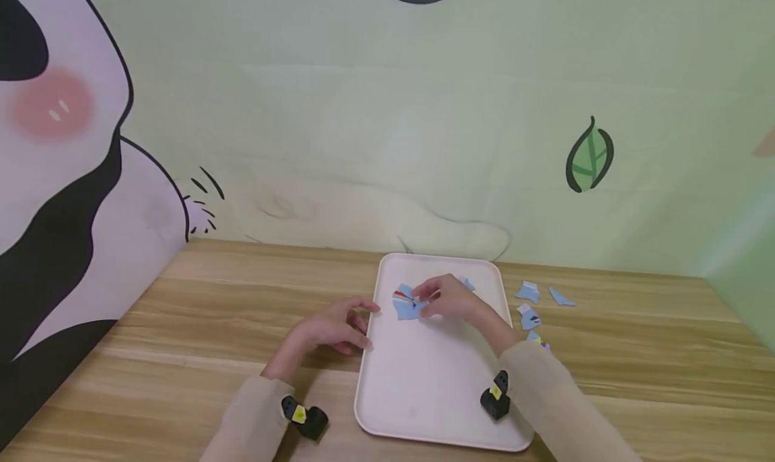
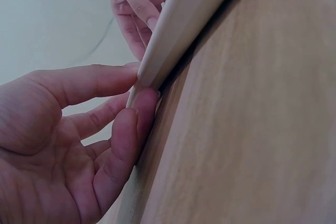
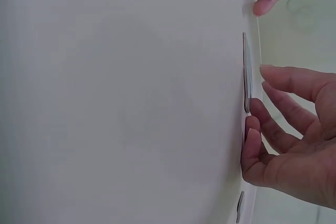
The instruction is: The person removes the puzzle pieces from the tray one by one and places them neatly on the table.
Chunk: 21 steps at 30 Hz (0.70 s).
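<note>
Joined blue puzzle pieces (image 1: pixel 409 305) with a red and white print lie in the upper left of a white tray (image 1: pixel 418 388). My right hand (image 1: pixel 451 297) is over their right side, fingers bent and spread, fingertips at the edge; in the right wrist view the hand (image 3: pixel 294 129) has its thumb apart from the other fingers, and the pieces (image 3: pixel 247 74) appear edge-on. My left hand (image 1: pixel 333 325) is at the tray's left rim. In the left wrist view that hand (image 2: pixel 79 140) pinches the rim (image 2: pixel 157 51), thumb on top and fingers against the outer side.
Another blue piece (image 1: pixel 467 283) lies in the tray beyond my right hand. On the wooden table (image 1: pixel 636 368) to the right are several loose pieces, among them a narrow one (image 1: pixel 562 296) and a printed one (image 1: pixel 529 317). A wall with painted leaves (image 1: pixel 590 156) stands behind.
</note>
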{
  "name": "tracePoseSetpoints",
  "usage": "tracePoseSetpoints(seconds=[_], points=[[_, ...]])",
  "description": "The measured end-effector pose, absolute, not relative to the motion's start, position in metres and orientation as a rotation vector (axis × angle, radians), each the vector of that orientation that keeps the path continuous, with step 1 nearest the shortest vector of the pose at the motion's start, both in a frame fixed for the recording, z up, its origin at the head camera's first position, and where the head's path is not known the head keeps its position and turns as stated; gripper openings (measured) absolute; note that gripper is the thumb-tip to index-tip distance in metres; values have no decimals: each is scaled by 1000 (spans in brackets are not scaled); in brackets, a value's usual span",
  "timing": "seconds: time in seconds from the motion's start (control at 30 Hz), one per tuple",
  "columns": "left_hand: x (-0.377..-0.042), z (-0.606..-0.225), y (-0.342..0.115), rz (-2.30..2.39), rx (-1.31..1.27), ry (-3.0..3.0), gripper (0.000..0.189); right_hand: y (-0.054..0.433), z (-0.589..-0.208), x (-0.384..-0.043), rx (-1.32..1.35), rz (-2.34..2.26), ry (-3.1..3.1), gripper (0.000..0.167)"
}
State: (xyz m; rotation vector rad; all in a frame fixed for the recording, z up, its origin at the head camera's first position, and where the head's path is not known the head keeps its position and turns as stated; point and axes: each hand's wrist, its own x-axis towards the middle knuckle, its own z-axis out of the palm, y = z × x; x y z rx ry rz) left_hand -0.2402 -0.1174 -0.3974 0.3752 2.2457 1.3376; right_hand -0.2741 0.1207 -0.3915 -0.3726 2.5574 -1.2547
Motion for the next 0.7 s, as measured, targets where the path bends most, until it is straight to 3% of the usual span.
tracePoseSetpoints(seconds=[0.7], points=[[-239,-396,-117,1333,370,2256,55,107,-389,-268,-464,-1005,2755,28]])
